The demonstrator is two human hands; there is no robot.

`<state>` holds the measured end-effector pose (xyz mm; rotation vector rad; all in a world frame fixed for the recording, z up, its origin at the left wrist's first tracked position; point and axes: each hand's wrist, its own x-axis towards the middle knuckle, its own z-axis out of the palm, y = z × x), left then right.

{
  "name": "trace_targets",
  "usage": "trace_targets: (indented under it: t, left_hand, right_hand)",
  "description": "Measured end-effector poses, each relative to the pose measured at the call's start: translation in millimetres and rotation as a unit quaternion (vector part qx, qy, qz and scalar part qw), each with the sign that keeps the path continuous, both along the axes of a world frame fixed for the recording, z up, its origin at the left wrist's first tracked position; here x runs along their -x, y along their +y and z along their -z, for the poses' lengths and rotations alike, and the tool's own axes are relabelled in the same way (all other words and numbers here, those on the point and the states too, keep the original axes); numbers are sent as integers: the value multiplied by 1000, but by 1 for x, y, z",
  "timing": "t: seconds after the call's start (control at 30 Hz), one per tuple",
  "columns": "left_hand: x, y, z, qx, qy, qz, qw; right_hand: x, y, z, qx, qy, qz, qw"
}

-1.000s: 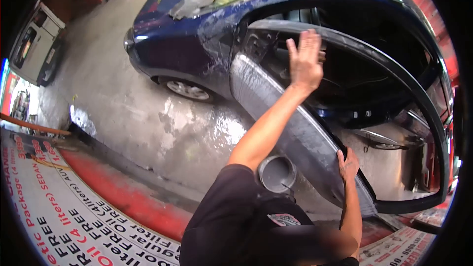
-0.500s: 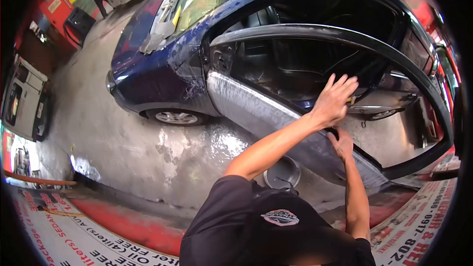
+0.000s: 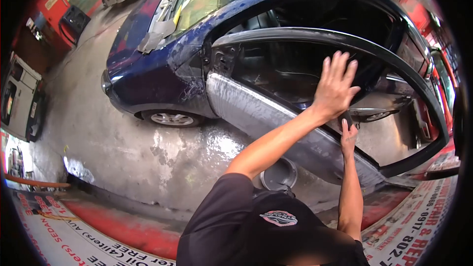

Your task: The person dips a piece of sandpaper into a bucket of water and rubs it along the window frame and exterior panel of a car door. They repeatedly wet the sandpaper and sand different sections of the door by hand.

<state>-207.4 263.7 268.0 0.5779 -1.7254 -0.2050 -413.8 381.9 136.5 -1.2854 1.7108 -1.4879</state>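
My left hand (image 3: 336, 86) is raised in front of the window opening of a car door, back toward me, fingers spread. Just below it, my right hand (image 3: 349, 137) is closed on a small dark piece (image 3: 348, 117); its kind is hard to make out, and its upper end is partly behind my left hand. The grey, sanded-looking door (image 3: 256, 106) stands swung out from a blue car (image 3: 157, 76), with a black window frame (image 3: 315, 34) and no glass visible. My right hand is close to the door's upper edge.
A bucket (image 3: 279, 173) stands on the wet concrete floor (image 3: 123, 152) below the door. Printed banners (image 3: 423, 216) cover the near edge. A white vehicle (image 3: 22, 98) is at the far left, and a loose dark door (image 3: 75, 23) leans at the back left.
My right hand has risen slightly, bringing the dark piece up from the door edge. My left hand has moved up a little and its fingers have spread wider.
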Motion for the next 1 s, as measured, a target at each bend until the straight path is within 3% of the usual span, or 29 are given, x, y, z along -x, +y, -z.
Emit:
trace_targets:
  t: [0.03, 0.07, 0.1, 0.13, 0.2, 0.33, 0.47, 0.6, 0.67, 0.7, 0.73, 0.9, 1.0]
  left_hand:
    - [3, -11, -15, 25, -3, 18, 1000]
    - [6, -26, -24, 49, -6, 36, 998]
    - [10, -47, -23, 42, -20, 18, 999]
    - [13, -73, -12, 27, -45, -37, 998]
    - [-13, -114, 19, 141, -118, -181, 966]
    - [-80, -149, 72, 8, -130, -266, 955]
    - [-155, -184, 138, -94, -47, -340, 935]
    - [-202, -187, 161, -143, -65, -315, 936]
    - [-205, -191, 163, -204, -5, -307, 930]
    - [-205, -190, 160, -275, 49, -304, 911]
    - [-206, -187, 158, -269, 49, -297, 915]
    - [-108, -140, 91, -111, -64, -274, 953]
    - [-35, -81, 18, -11, -104, -118, 987]
  right_hand:
    - [15, 3, 12, -78, 169, 53, 981]
    - [27, 7, 28, -152, 332, 105, 925]
    - [39, 12, 57, -52, 418, 84, 903]
    - [33, 16, 57, -54, 422, 80, 901]
    - [21, 14, 59, -161, 493, 73, 852]
    - [23, 14, 60, -164, 492, 45, 854]
    - [12, 14, 53, -130, 456, 40, 880]
    - [-1, 8, 44, -153, 459, 43, 874]
    - [1, 7, 46, -160, 464, 34, 871]
    - [1, 6, 46, -160, 457, 28, 875]
    - [2, 5, 46, -160, 449, 25, 879]
    - [-5, 6, 39, -186, 426, 33, 885]
    - [-8, 2, 32, -216, 410, 31, 886]
